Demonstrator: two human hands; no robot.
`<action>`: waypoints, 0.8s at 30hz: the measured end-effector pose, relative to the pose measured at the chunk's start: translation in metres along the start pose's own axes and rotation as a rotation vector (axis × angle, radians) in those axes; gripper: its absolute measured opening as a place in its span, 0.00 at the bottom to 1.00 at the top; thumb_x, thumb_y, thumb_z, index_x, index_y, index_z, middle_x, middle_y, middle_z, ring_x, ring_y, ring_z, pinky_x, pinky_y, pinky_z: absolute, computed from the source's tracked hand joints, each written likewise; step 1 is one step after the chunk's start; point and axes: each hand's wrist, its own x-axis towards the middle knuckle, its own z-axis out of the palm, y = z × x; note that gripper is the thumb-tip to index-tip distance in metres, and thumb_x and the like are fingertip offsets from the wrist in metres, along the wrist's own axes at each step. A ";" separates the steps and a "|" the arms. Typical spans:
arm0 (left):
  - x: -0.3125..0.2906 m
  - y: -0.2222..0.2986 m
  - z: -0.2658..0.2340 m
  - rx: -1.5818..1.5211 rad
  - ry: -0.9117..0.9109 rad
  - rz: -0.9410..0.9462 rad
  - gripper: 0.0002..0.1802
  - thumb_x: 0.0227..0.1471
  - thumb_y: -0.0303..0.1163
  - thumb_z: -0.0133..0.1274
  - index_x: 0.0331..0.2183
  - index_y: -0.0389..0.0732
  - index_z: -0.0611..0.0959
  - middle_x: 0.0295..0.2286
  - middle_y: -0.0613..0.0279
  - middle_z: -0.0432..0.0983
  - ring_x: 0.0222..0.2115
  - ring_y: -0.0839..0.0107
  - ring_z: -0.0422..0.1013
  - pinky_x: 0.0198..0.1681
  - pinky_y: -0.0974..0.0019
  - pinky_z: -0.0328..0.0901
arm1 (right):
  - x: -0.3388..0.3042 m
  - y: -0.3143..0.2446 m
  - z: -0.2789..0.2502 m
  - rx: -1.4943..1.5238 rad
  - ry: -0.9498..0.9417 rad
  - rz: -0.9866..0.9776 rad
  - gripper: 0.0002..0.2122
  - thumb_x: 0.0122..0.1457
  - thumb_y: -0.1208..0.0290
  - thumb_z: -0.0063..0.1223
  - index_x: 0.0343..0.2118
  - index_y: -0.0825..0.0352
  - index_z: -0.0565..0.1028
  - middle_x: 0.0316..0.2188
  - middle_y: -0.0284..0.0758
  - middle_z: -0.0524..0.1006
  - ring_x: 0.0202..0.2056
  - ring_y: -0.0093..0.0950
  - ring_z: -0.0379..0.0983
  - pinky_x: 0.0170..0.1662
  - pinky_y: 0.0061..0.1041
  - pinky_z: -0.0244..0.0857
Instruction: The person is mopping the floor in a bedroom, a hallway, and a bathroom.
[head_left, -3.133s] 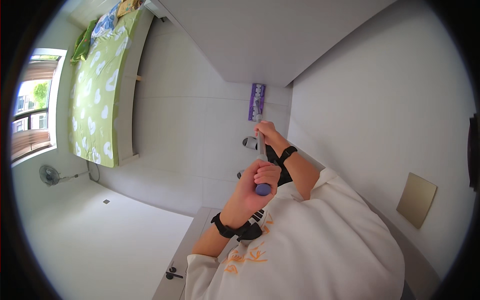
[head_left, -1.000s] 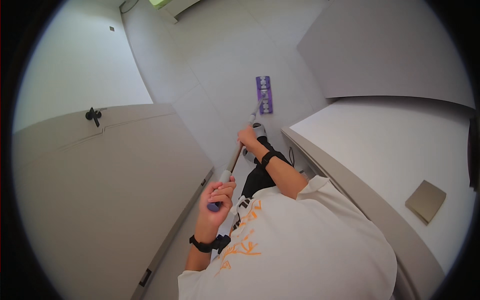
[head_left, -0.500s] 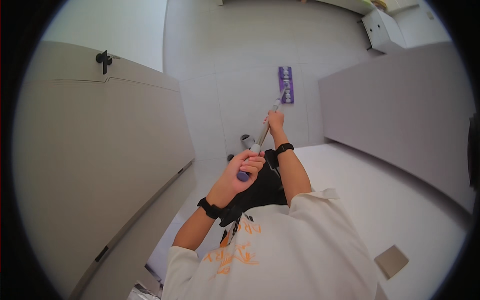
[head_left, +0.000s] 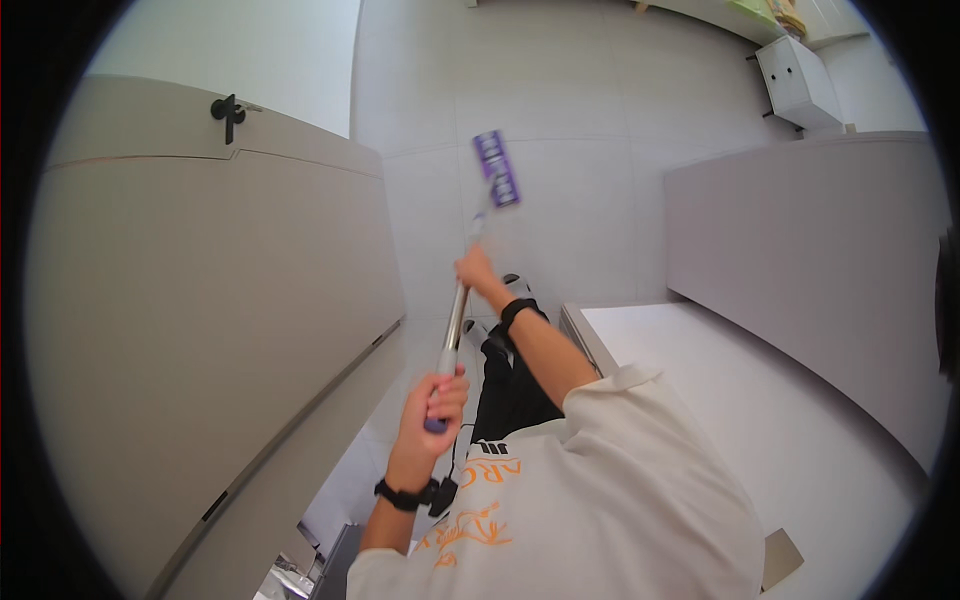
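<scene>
I hold a flat mop with both hands. Its purple head (head_left: pixel 497 169) lies on the pale tiled floor, slightly blurred, and its silver handle (head_left: pixel 455 322) slants back toward me. Around the grey grip near the purple end cap (head_left: pixel 435 425), the fingers of my left hand (head_left: pixel 432 405) are wrapped. Farther along the pole, my right hand (head_left: pixel 477 268) is closed on it, a little smeared by motion. A black band circles each wrist.
A beige door (head_left: pixel 220 290) with a black handle (head_left: pixel 229 118) stands at the left. On the right is a greyish cabinet (head_left: pixel 800 220); beyond it sits a small white drawer unit (head_left: pixel 795 80). A white surface (head_left: pixel 720 380) lies beside my right arm. My feet are below the pole.
The mop head has swung left across the floor and turned slightly. My left hand has come back toward my body, and my right hand has moved left with the pole.
</scene>
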 end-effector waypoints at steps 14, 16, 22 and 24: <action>-0.081 0.013 -0.073 -0.213 -0.110 0.215 0.08 0.49 0.20 0.39 0.35 0.32 0.67 0.17 0.67 0.57 0.11 0.83 0.53 0.09 0.80 0.51 | -0.132 -0.061 0.100 0.322 -0.350 0.225 0.07 0.45 0.80 0.46 0.29 0.74 0.67 0.19 0.40 0.70 0.16 0.30 0.69 0.18 0.29 0.68; -0.087 0.018 -0.076 -0.377 -0.228 0.155 0.10 0.49 0.21 0.39 0.36 0.30 0.67 0.17 0.66 0.57 0.11 0.82 0.53 0.09 0.79 0.52 | -0.127 -0.063 0.100 0.259 -0.335 0.153 0.09 0.45 0.80 0.46 0.32 0.73 0.66 0.19 0.39 0.69 0.16 0.29 0.68 0.19 0.28 0.67; -0.041 0.077 -0.108 -0.680 -0.498 0.018 0.14 0.49 0.22 0.39 0.39 0.27 0.66 0.17 0.65 0.58 0.10 0.80 0.56 0.10 0.78 0.56 | -0.070 -0.049 0.124 0.982 -0.231 0.412 0.16 0.49 0.80 0.39 0.44 0.65 0.59 0.19 0.34 0.63 0.13 0.26 0.62 0.16 0.25 0.62; -0.031 0.089 -0.113 -0.610 -0.509 0.025 0.13 0.49 0.23 0.40 0.39 0.27 0.65 0.17 0.65 0.58 0.11 0.80 0.58 0.11 0.78 0.58 | -0.048 -0.038 0.124 0.754 -0.330 0.340 0.19 0.51 0.79 0.36 0.48 0.62 0.55 0.19 0.35 0.62 0.13 0.26 0.61 0.15 0.26 0.61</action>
